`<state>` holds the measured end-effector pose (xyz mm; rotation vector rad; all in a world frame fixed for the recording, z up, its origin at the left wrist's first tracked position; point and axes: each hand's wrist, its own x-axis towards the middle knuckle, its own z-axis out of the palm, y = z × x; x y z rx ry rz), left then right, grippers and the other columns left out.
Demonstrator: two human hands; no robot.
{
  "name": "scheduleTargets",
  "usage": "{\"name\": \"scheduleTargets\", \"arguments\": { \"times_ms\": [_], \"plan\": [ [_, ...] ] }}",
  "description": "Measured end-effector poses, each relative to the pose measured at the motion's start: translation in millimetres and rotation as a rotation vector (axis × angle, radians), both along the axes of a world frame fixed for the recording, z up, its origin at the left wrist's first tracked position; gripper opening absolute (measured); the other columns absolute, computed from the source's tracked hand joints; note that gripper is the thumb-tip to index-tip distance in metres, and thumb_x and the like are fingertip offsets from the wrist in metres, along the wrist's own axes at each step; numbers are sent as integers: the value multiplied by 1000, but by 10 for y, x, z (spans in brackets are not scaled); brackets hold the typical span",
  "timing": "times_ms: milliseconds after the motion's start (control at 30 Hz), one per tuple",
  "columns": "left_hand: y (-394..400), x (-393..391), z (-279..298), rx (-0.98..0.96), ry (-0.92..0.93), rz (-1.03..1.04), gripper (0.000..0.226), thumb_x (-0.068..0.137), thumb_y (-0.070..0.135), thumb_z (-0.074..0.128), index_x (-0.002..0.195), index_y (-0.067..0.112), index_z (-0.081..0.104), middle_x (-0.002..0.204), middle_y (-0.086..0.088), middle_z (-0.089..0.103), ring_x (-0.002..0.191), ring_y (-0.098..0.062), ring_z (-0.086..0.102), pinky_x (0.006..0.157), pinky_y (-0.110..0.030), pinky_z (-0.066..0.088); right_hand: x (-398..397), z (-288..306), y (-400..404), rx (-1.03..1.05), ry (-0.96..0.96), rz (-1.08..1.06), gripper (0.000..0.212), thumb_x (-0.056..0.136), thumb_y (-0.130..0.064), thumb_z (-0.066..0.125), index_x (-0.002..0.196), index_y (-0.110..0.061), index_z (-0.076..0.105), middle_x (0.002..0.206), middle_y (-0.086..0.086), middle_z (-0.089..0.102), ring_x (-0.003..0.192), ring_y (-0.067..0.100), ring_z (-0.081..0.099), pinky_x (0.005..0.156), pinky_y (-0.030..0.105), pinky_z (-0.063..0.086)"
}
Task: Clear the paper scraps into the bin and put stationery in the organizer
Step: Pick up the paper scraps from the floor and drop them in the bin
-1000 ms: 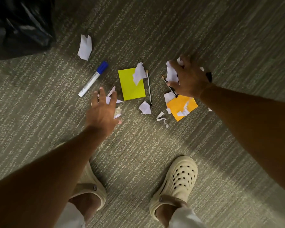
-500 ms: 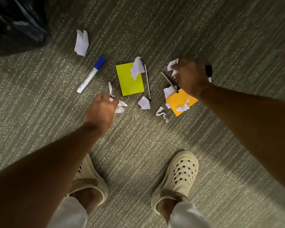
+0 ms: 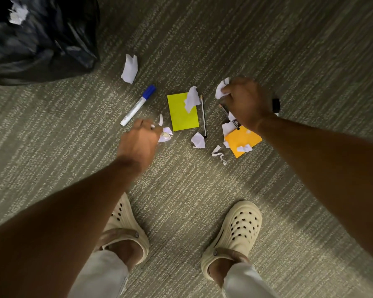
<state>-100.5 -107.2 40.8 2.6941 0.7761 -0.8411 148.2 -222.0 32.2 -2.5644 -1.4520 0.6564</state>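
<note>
Nearest you, your cream clogs (image 3: 235, 231) stand on the striped carpet (image 3: 310, 61). Your left hand (image 3: 139, 141) curls loosely, blurred, beside a crumpled scrap (image 3: 166, 134); whether it grips anything, you cannot tell. Your right hand (image 3: 247, 103) is closed around a white paper scrap (image 3: 221, 90), above the orange sticky pad (image 3: 241, 140). Beyond lie the yellow pad (image 3: 181, 115), pencil (image 3: 203, 117), blue-capped marker (image 3: 137, 105) and black bin bag (image 3: 41, 39).

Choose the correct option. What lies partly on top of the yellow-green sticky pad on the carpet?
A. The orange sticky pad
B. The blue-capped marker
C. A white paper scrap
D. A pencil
C: a white paper scrap overlaps the upper right corner of the yellow-green sticky pad; the blue-capped marker lies apart to its left and the pencil alongside its right edge.
</note>
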Motion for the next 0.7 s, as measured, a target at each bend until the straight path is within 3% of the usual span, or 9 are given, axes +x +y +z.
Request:
{"name": "scheduleTargets", "arguments": {
  "times_ms": [333,533,700],
  "plan": [
    [739,95,842,70,-221,184,59,83,9,68,137,17,43,137,-14,44,127,-31,39,88,-49,52,-652,801,1080,126,133,166,31,96,-12,41,118,-13,62,117,13,57,100,32,55,82,38,49],
    [1349,-143,1459,162,-303,261,64,80,6,68,139,14,44,139,-17,43,128,-33,38,82,-50,52,-994,1382,1739,289,55,292,35,81,-8,60,116,-10,65,122,16,61,106,37,60,80,43,53],
    [1822,-339,1736,217,-360,348,56,84,4,64,136,14,46,133,-18,44,124,-35,40,81,-53,52,-1249,1714,2307,365,105,258,32,86,-15,52,114,-13,67,123,12,61,106,33,60,82,40,52]
  ]
}}
